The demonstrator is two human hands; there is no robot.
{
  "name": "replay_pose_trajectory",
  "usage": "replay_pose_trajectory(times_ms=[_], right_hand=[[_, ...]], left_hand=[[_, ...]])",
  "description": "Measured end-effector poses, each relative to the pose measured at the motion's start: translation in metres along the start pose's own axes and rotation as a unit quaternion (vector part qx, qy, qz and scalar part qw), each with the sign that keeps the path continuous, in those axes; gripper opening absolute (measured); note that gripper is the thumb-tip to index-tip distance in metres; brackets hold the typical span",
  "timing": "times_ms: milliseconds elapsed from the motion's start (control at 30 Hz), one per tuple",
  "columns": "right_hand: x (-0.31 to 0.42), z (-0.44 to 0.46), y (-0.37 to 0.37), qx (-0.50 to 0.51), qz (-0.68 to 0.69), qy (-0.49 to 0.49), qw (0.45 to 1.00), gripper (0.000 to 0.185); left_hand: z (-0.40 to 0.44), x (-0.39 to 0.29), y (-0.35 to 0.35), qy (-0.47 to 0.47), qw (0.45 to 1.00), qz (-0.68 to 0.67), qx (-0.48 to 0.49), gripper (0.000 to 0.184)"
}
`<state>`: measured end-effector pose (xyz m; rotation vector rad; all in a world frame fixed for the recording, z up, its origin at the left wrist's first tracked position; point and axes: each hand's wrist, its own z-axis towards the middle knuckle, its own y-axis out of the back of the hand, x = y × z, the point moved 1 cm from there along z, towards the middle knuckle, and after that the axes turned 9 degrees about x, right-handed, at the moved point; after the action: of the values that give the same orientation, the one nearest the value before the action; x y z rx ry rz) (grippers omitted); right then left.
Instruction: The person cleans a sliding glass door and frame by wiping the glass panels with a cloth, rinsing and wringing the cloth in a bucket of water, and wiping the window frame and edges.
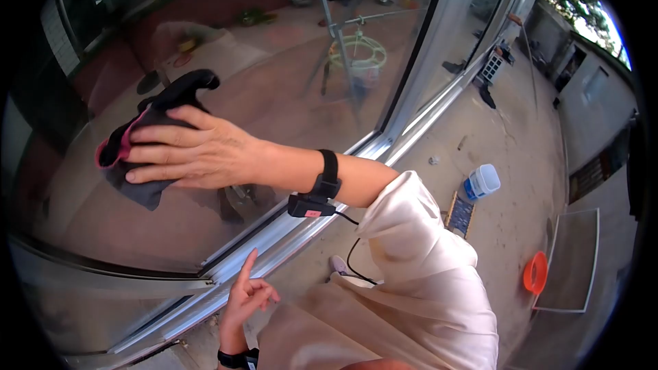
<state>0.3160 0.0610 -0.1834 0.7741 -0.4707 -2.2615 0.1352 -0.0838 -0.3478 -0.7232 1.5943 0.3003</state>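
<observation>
My right hand (199, 151) lies over a bunched dark grey and black rag (147, 192) with a pink-red edge, pressing it against the large window pane (274, 82). The fingers stretch across the cloth, and the thumb is hidden. A black strap (329, 171) with a small cabled box circles my right forearm. Lower down, my left hand (247, 294) is empty beside the silver window frame (264, 240). Its index finger points up towards the frame while the other fingers are loosely bent. Whether that fingertip touches the metal, I cannot tell.
On the concrete floor (507, 233) to the right stand a white-and-blue bucket (482, 181) and an orange basin (535, 273). A framed screen (569, 260) leans by the wall. A round green rack (358, 53) and metal poles show in the glass.
</observation>
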Motion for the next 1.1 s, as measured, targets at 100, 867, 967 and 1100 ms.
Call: replay_pose_trajectory(times_ms=[100, 867, 967, 1100], right_hand=[[-0.054, -0.040, 0.044, 0.005, -0.119, -0.104, 0.987, 0.065], [-0.233, -0.280, 0.133, -0.174, -0.135, -0.472, 0.854, 0.071], [-0.229, -0.275, 0.127, -0.183, -0.136, -0.477, 0.849, 0.070], [-0.209, -0.258, 0.111, -0.207, -0.097, -0.538, 0.811, 0.069]], left_hand=[[0.025, -0.003, -0.003, 0.020, 0.999, 0.018, 0.020, 0.078], [0.314, -0.192, -0.274, -0.069, 0.822, -0.036, 0.565, 0.093], [0.308, -0.195, -0.272, -0.068, 0.820, -0.032, 0.568, 0.094], [0.284, -0.205, -0.255, -0.075, 0.832, -0.007, 0.550, 0.094]])
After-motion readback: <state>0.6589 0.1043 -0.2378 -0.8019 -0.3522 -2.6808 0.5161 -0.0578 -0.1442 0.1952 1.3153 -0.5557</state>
